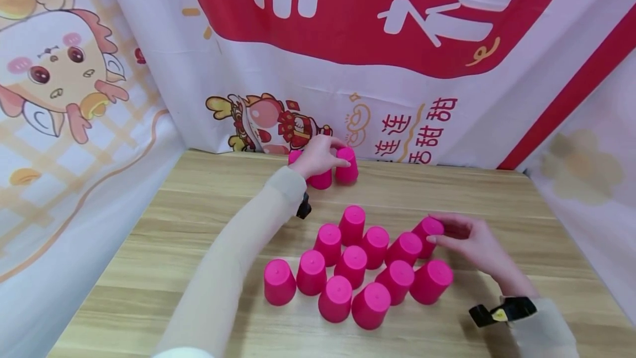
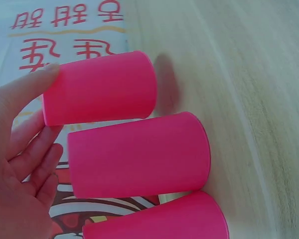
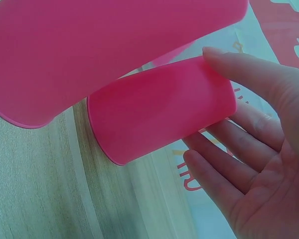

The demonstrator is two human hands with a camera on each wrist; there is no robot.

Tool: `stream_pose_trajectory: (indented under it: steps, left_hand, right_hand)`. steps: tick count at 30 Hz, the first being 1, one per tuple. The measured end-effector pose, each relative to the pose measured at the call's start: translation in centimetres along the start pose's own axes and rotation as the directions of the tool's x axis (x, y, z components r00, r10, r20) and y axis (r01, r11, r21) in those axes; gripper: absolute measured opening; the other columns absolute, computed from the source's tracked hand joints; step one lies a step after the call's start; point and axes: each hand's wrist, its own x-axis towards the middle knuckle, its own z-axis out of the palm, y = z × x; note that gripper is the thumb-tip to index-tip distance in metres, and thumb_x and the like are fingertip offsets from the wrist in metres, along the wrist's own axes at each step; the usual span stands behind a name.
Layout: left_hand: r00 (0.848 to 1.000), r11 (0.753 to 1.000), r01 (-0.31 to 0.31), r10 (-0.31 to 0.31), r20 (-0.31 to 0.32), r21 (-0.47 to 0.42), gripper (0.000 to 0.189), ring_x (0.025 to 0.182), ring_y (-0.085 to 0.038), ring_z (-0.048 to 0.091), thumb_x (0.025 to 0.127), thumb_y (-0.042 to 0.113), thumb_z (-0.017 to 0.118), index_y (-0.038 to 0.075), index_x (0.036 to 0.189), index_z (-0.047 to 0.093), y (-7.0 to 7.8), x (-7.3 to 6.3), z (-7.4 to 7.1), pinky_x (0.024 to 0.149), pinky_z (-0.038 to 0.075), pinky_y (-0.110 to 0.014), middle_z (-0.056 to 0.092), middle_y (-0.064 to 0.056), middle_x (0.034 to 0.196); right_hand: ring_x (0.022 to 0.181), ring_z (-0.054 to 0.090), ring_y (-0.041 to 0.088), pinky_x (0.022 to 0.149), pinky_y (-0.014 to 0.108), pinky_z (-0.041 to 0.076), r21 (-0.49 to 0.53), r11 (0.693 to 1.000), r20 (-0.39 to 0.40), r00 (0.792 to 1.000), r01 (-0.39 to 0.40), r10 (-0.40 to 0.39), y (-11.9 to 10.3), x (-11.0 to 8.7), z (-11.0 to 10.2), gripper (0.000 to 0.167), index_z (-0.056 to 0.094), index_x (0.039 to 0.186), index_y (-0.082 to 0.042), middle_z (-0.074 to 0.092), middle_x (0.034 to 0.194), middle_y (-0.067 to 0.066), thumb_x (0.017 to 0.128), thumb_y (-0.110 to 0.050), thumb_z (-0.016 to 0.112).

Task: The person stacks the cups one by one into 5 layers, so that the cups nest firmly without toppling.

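Pink plastic cups stand upside down on the table. Near the back cloth, my left hand grips a pink cup by its narrow base end, thumb on one side and fingers on the other. In the left wrist view that held cup has a shadow just beyond its rim. Two more cups, one of them the middle cup, line up beside it. At the cluster's right rear, my right hand holds another cup between thumb and fingers; the right wrist view shows this cup beside a nearer one.
Several other upturned cups, including a front cup and a left-end cup, stand close together in the table's middle. The wood-grain table meets a printed cloth at the back, with cloth hanging along both sides.
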Motion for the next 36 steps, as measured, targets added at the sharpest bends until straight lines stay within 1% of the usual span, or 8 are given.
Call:
stream_pose_trajectory:
  steps: [4, 7, 12, 18, 24, 28, 32, 36]
  left_hand:
    - [0.999, 0.991, -0.031, 0.029, 0.022, 0.128, 0.049, 0.116, -0.018, 0.058, 0.085, 0.033, 0.086, 0.013, 0.127, 0.073, -0.1, 0.2, 0.6, 0.105, 0.04, -0.037, 0.069, -0.001, 0.124]
    - [0.998, 0.985, -0.052, 0.045, 0.045, 0.165, 0.047, 0.115, -0.017, 0.058, 0.084, 0.033, 0.086, 0.014, 0.125, 0.074, -0.2, 0.2, 0.9, 0.104, 0.04, -0.037, 0.07, 0.0, 0.122]
    - [0.997, 0.99, -0.06, 0.053, 0.061, 0.127, 0.047, 0.113, -0.018, 0.059, 0.084, 0.028, 0.087, 0.01, 0.125, 0.073, -0.3, 0.2, 1.1, 0.097, 0.048, -0.032, 0.07, -0.003, 0.123]
    - [0.997, 0.99, -0.061, 0.054, 0.052, 0.131, 0.046, 0.11, -0.017, 0.059, 0.084, 0.026, 0.087, 0.009, 0.125, 0.073, -0.4, 0.2, 1.0, 0.096, 0.048, -0.032, 0.07, -0.005, 0.122]
    - [0.998, 0.992, -0.034, 0.028, 0.054, 0.121, 0.044, 0.113, -0.017, 0.059, 0.085, 0.025, 0.086, 0.01, 0.125, 0.074, -0.5, 0.1, 0.7, 0.096, 0.048, -0.032, 0.07, -0.004, 0.123]
    - [0.998, 0.992, -0.032, 0.025, 0.063, 0.119, 0.046, 0.112, -0.017, 0.06, 0.084, 0.026, 0.087, 0.009, 0.126, 0.073, -0.4, 0.1, 0.6, 0.096, 0.049, -0.032, 0.07, -0.005, 0.123]
    - [0.998, 0.996, -0.031, 0.025, 0.066, 0.089, 0.056, 0.118, -0.022, 0.059, 0.084, 0.03, 0.087, 0.006, 0.132, 0.068, 0.2, -0.2, -0.2, 0.099, 0.048, -0.033, 0.067, -0.008, 0.129]
    - [0.998, 0.998, -0.051, 0.05, 0.045, 0.028, 0.062, 0.125, -0.027, 0.055, 0.085, 0.031, 0.085, 0.006, 0.137, 0.064, 1.2, -0.8, -1.9, 0.102, 0.048, -0.036, 0.063, -0.009, 0.134]
  right_hand:
    - [0.108, 0.067, 0.023, 0.085, 0.022, 0.054, -0.005, 1.0, -0.002, 1.0, -0.003, 0.003, 0.1, -0.1, 0.0, 0.058, 0.065, 0.138, -0.012, 0.07, 0.123, 0.006, 0.088, -0.035, 0.082]
    - [0.107, 0.068, 0.022, 0.085, 0.022, 0.054, -0.007, 1.0, -0.004, 1.0, -0.006, 0.005, 0.1, -0.1, 0.1, 0.058, 0.065, 0.138, -0.012, 0.071, 0.122, 0.006, 0.088, -0.036, 0.082]
    - [0.106, 0.068, 0.021, 0.085, 0.022, 0.054, 0.003, 1.0, -0.009, 1.0, 0.0, 0.0, 0.0, -0.1, 0.3, 0.057, 0.065, 0.137, -0.011, 0.071, 0.121, 0.006, 0.088, -0.036, 0.082]
    - [0.106, 0.068, 0.021, 0.085, 0.022, 0.054, 0.004, 1.0, -0.01, 1.0, 0.006, -0.006, 0.1, 0.1, 0.4, 0.057, 0.066, 0.136, -0.011, 0.071, 0.121, 0.006, 0.087, -0.036, 0.082]
    - [0.108, 0.068, 0.023, 0.085, 0.021, 0.054, -0.005, 1.0, -0.01, 1.0, 0.001, -0.001, 0.0, 0.0, 0.3, 0.057, 0.066, 0.137, -0.011, 0.071, 0.122, 0.007, 0.088, -0.036, 0.082]
    - [0.108, 0.068, 0.023, 0.085, 0.021, 0.054, -0.001, 1.0, -0.01, 1.0, -0.002, 0.002, 0.0, 0.0, 0.3, 0.058, 0.065, 0.137, -0.011, 0.07, 0.122, 0.007, 0.088, -0.036, 0.082]
    - [0.108, 0.067, 0.023, 0.085, 0.022, 0.054, -0.001, 1.0, -0.007, 1.0, -0.01, 0.01, 0.1, 0.0, 0.2, 0.058, 0.065, 0.138, -0.012, 0.07, 0.123, 0.007, 0.088, -0.037, 0.082]
    - [0.108, 0.067, 0.023, 0.085, 0.022, 0.054, -0.003, 1.0, -0.011, 1.0, -0.015, 0.015, 0.1, -0.2, 0.1, 0.059, 0.064, 0.138, -0.011, 0.07, 0.123, 0.007, 0.088, -0.036, 0.081]
